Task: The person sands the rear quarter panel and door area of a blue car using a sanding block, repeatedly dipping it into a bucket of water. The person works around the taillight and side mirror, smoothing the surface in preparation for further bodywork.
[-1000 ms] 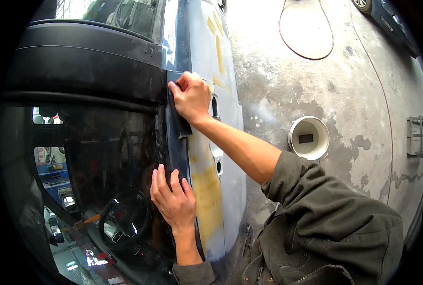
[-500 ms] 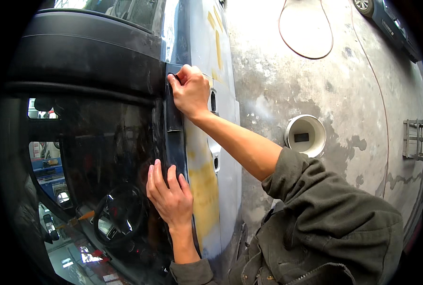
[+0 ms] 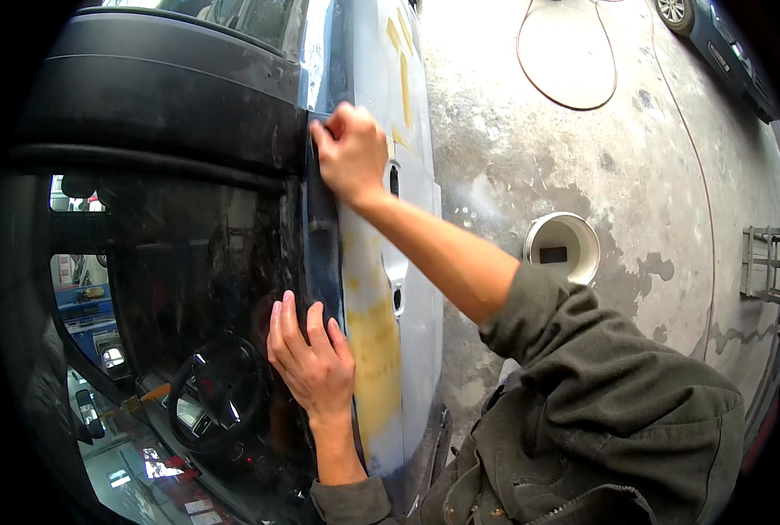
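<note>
stained grey concrete floor (image 3: 495, 114) fills the right side of the view, with a thin reddish hose (image 3: 615, 61) looped near the top and part of a dark car (image 3: 729, 61) at the upper corner. on that floor, just beside the person's right sleeve (image 3: 617, 359), stands a round white bucket (image 3: 590, 262), open at the top; inside it, a dark rectangular block (image 3: 553, 255) shows against the pale interior (whether it sits in liquid, i cannot tell). farther right is a metal frame (image 3: 764, 262) with crossbars. down the middle runs the side of a vehicle, its door panel (image 3: 420, 350) pale grey with a broad yellowish patch (image 3: 377, 359). window glass (image 3: 171, 289) to the left shows the cabin, with a black steering wheel (image 3: 219, 394) inside.

the right hand (image 3: 348, 157) is slightly blurred, its thumb and curled fingers closed together on a dark sheet (image 3: 322, 206). that sheet lies along the dark blue strip (image 3: 324, 271) between glass and panel, its near end showing below the hand. the left hand (image 3: 313, 359) rests palm down, fingers apart, over the window's edge and the strip, clear of the sheet.
</note>
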`<action>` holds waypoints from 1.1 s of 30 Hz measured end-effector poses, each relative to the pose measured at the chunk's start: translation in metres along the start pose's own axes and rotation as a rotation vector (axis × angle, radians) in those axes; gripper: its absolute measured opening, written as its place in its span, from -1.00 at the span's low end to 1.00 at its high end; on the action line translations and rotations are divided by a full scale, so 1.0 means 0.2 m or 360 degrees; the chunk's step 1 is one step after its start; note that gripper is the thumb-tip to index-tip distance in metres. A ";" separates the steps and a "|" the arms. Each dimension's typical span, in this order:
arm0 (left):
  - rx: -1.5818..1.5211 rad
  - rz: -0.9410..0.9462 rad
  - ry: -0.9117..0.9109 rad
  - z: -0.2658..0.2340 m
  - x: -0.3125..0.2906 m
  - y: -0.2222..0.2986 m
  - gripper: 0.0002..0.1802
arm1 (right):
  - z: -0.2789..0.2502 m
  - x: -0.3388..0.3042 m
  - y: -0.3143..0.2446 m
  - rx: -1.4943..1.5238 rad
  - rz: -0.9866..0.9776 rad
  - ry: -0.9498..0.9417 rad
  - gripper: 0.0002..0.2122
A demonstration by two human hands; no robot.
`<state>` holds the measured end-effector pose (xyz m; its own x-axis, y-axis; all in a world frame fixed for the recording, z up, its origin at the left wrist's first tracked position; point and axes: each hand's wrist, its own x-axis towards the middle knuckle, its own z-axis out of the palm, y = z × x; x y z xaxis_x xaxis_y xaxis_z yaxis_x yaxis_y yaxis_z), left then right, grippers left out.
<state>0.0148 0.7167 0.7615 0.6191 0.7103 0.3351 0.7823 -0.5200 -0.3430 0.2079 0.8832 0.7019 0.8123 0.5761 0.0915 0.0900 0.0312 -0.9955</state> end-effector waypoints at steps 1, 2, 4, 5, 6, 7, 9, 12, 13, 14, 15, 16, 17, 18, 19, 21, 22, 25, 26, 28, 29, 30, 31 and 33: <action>-0.0003 -0.0004 0.0003 0.00 -0.01 0.00 -0.66 | -0.03 -0.07 0.01 0.0105 0.0017 -0.0103 -0.76; -0.0006 -0.0009 0.0005 0.00 -0.01 -0.01 -0.66 | -0.03 -0.07 0.01 0.0176 0.0050 -0.0170 -0.76; -0.0007 -0.0002 0.0018 0.00 0.01 0.00 -0.66 | 0.00 0.02 0.01 0.0070 -0.0120 0.0092 -0.72; -0.0012 0.0003 0.0017 0.00 0.01 0.01 -0.66 | 0.03 0.10 0.00 0.0084 -0.0083 0.0142 -0.71; -0.0016 0.0000 0.0010 0.00 0.01 0.01 -0.66 | 0.05 0.11 0.00 0.0200 -0.0022 0.0195 -0.72; -0.0022 -0.0003 0.0003 0.01 0.01 0.01 -0.66 | 0.05 0.09 0.01 0.0110 -0.0050 0.0197 -0.72; -0.0012 -0.0018 0.0002 0.01 0.00 0.00 -0.66 | 0.01 -0.03 0.03 0.0104 -0.0062 0.0088 -0.73; -0.0005 -0.0022 0.0021 0.00 -0.01 -0.01 -0.65 | -0.01 -0.03 0.01 0.0128 -0.0050 -0.0015 -0.73; -0.0014 -0.0016 0.0020 -0.01 0.00 0.00 -0.65 | 0.01 0.04 0.01 0.0076 -0.0086 0.0091 -0.73; -0.0022 -0.0009 0.0018 -0.01 0.00 0.01 -0.64 | 0.04 0.10 0.00 0.0024 -0.0122 0.0197 -0.73; -0.0026 -0.0007 0.0010 0.00 0.00 0.01 -0.64 | 0.05 0.10 0.00 0.0166 -0.0018 0.0165 -0.73; -0.0029 -0.0005 0.0001 0.00 0.01 0.01 -0.63 | 0.04 0.06 0.01 0.0121 -0.0037 0.0142 -0.73; -0.0029 -0.0002 -0.0008 0.00 0.01 0.00 -0.62 | 0.03 -0.01 0.02 0.0077 -0.0056 0.0118 -0.72; -0.0037 -0.0002 -0.0003 0.00 0.00 0.00 -0.62 | 0.00 -0.08 0.03 0.0032 -0.0082 0.0097 -0.72; -0.0043 -0.0002 0.0001 0.01 0.00 0.00 -0.62 | -0.03 -0.15 0.02 0.0196 0.0022 -0.0026 -0.72; -0.0069 0.0004 0.0008 0.01 0.00 0.00 -0.62 | -0.01 -0.07 0.02 0.0102 -0.0078 0.0080 -0.72; -0.0088 0.0016 0.0008 0.01 0.02 0.01 -0.61 | 0.00 -0.01 0.01 0.0054 -0.0120 0.0144 -0.72; -0.0105 0.0035 -0.0001 0.01 0.03 0.01 -0.61 | 0.02 0.06 0.00 0.0110 0.0044 0.0173 -0.72; -0.0107 0.0038 -0.0003 0.01 0.04 0.02 -0.61 | 0.02 0.04 0.00 0.0084 0.0010 0.0207 -0.72; -0.0086 0.0029 -0.0032 0.01 0.00 0.00 -0.62 | -0.01 -0.13 0.03 0.0094 -0.0044 0.0034 -0.72; -0.0079 0.0023 -0.0035 0.00 0.00 0.00 -0.62 | -0.03 -0.15 0.02 0.0291 0.0190 -0.0175 -0.76; -0.0085 0.0022 -0.0037 0.00 0.00 0.00 -0.62 | -0.03 -0.11 0.00 0.0230 0.0158 -0.0119 -0.76; -0.0092 0.0020 -0.0038 0.00 0.00 0.00 -0.62 | -0.01 -0.04 -0.01 0.0168 0.0126 -0.0064 -0.76; -0.0090 0.0026 -0.0051 0.00 0.01 0.00 -0.63 | 0.01 0.04 -0.02 0.0174 0.0107 0.0008 -0.75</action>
<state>0.0156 0.7175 0.7624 0.6298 0.7159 0.3013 0.7754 -0.5568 -0.2978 0.2125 0.8882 0.7068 0.8172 0.5759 0.0245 -0.0277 0.0818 -0.9963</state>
